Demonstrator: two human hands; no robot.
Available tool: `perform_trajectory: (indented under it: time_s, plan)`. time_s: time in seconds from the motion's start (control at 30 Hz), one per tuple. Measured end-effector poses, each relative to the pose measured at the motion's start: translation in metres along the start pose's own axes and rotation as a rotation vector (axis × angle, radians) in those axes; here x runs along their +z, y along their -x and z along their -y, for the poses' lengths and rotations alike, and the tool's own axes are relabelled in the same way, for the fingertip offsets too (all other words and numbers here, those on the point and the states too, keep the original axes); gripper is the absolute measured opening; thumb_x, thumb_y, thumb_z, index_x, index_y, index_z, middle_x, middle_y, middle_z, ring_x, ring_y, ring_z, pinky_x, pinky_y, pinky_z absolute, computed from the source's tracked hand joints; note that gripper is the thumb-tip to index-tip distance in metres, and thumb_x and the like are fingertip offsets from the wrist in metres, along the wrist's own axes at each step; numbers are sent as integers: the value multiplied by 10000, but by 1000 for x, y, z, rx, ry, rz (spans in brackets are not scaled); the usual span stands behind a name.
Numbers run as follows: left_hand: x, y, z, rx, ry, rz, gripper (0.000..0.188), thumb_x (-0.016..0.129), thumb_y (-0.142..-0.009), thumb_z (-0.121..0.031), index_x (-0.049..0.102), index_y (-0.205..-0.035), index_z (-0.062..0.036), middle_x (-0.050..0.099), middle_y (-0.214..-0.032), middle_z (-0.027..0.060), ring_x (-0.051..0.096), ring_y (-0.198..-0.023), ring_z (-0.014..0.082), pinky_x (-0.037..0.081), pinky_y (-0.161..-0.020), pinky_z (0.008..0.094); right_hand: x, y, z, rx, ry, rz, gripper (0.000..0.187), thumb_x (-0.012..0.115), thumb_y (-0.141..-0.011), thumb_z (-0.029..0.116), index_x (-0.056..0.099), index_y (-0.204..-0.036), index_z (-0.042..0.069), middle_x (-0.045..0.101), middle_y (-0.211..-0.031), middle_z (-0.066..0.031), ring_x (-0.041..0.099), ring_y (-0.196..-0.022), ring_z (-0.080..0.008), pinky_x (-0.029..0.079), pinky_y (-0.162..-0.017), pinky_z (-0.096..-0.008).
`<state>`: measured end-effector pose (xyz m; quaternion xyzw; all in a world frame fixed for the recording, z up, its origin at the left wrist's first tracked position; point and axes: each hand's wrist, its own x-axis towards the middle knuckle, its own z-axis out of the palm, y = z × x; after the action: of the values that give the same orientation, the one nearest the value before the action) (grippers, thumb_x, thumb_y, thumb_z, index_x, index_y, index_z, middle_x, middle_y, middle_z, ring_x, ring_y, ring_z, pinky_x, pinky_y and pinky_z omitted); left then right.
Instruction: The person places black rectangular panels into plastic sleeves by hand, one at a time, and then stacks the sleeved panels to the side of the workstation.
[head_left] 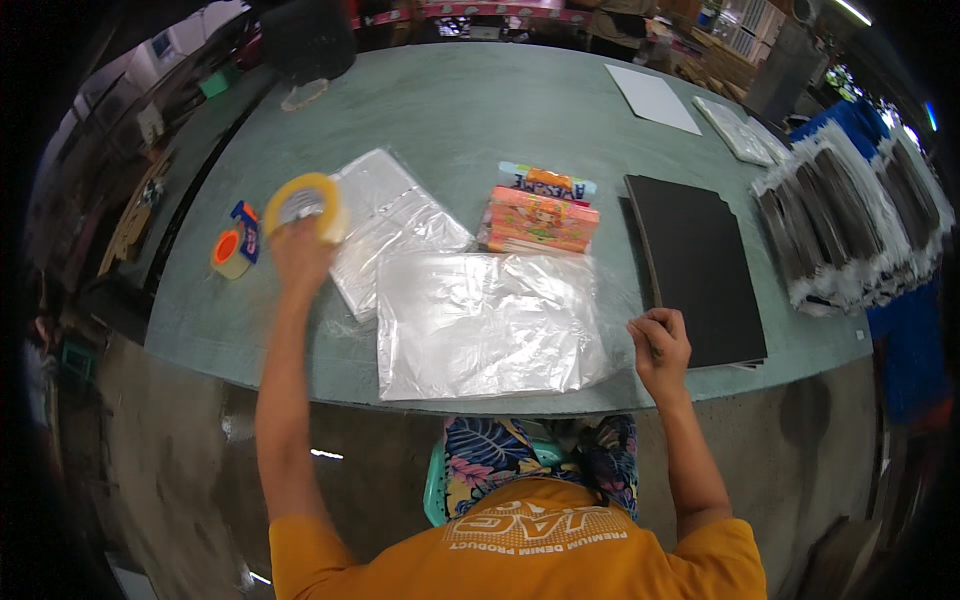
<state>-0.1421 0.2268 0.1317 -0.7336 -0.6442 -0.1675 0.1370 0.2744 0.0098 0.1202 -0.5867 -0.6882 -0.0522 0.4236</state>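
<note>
My left hand (300, 258) grips a wide roll of yellow tape (302, 186), lifted over the left side of the table and slightly blurred. Beside it lies a stack of clear plastic bags (395, 215), set at an angle. A second pile of shiny clear plastic bags (485, 330) rests straight in front of me. At its right edge my right hand (660, 350) is closed, thumb against curled fingers; whether it pinches thin film there I cannot make out. Just right of that hand is a stack of black boards (700, 270).
A tape dispenser (236, 248) with an orange hub stands at the left. Colourful printed packs (543, 218) lie behind the bags. Bundled dark pieces with white fringed edges (840, 225) are piled at the right. A white sheet (652, 98) and wrapped packs (735, 130) lie at the far right.
</note>
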Motion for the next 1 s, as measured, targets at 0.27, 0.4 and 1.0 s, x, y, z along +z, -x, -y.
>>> perform_trajectory:
  time_s: [0.27,0.4,1.0]
  plan:
    - [8,49,-67,-134,309,177,257,505,-790,-231,562,-904,-8,555,-864,218,527,-809,343,399,-721,395,27,3,-14,1025,-626,541,193,449,-819,83,532,-901,-70,573,-830,-211,598,-685,-299,494,-630,-360]
    - [28,114,-81,-206,610,211,276,481,-808,-230,555,-891,23,542,-824,238,525,-796,352,413,-698,373,75,7,-44,269,112,338,210,584,-756,109,554,-870,-64,585,-743,-137,592,-678,-229,461,-583,-312]
    - [-27,74,2,181,1239,210,241,525,-651,67,578,-876,2,548,-784,33,522,-692,123,436,-664,237,31,-51,-30,235,-622,-161,165,518,-726,72,563,-865,-3,561,-777,-43,521,-650,-121,424,-578,-254]
